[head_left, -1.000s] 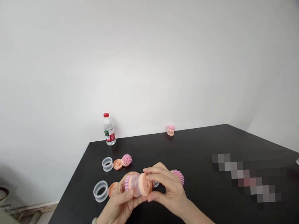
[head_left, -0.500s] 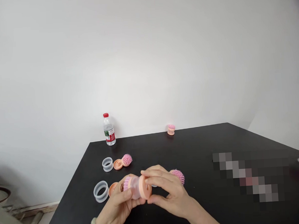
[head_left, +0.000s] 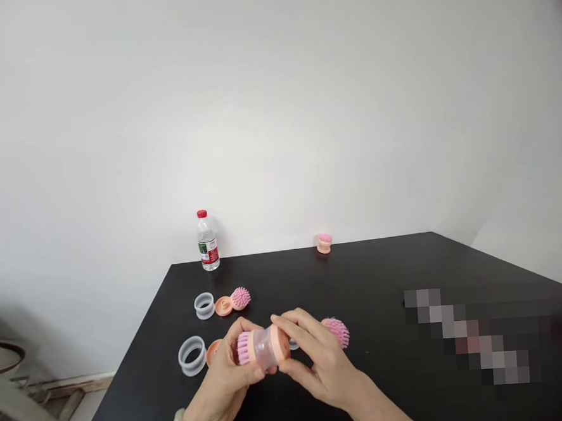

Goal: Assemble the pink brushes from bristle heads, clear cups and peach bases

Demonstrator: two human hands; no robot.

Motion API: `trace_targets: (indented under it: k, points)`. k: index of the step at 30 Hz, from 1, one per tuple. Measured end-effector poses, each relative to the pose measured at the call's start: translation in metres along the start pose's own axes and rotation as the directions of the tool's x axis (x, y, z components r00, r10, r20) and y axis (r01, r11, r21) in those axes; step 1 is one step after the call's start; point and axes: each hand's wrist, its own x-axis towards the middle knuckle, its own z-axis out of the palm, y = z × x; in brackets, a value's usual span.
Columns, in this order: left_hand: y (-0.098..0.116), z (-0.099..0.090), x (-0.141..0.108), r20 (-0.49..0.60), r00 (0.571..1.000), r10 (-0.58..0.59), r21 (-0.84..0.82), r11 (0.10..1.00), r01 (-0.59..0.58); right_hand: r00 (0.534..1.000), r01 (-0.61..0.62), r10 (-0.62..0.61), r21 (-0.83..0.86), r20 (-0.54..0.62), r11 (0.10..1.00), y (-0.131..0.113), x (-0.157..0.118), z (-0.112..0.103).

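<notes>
Pink-bristled brush [head_left: 264,347], long axis level, bristles left, left hand [head_left: 218,382], right hand [head_left: 319,367] gripping

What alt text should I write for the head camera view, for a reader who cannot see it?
A left hand and a right hand hold a small brush with pink bristles and a clear body above a black table. Nearby lie two clear rings and another pink brush, and a water bottle with a red cap stands at the far edge.
</notes>
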Motion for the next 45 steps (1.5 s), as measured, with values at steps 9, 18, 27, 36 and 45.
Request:
trace_targets:
  k: [9, 18, 27, 36, 45]
  points:
    - [-0.002, -0.004, 0.002, -0.085, 0.993, 0.078, 0.129, 0.989, -0.066, 0.984, -0.169, 0.165, 0.064, 0.066, 0.984, 0.000, -0.001, 0.006]
    - [0.003, 0.002, 0.002, -0.072, 0.997, 0.034, 0.178, 0.984, -0.020, 0.990, -0.042, 0.027, 0.107, 0.136, 0.993, -0.002, 0.003, -0.004]
    - [-0.009, -0.004, 0.003, -0.019, 0.987, -0.162, 0.080, 0.983, 0.163, 0.949, 0.304, -0.314, 0.170, 0.030, 0.937, -0.004, 0.015, -0.008]
    - [-0.004, 0.000, 0.001, -0.035, 0.995, 0.095, 0.318, 0.945, -0.079, 0.996, -0.082, 0.081, -0.041, -0.025, 0.996, 0.003, 0.000, 0.003]
    - [-0.014, -0.008, 0.000, 0.006, 0.951, 0.310, 0.591, 0.766, -0.254, 0.950, -0.304, 0.302, 0.011, 0.079, 0.953, 0.003, 0.001, 0.008]
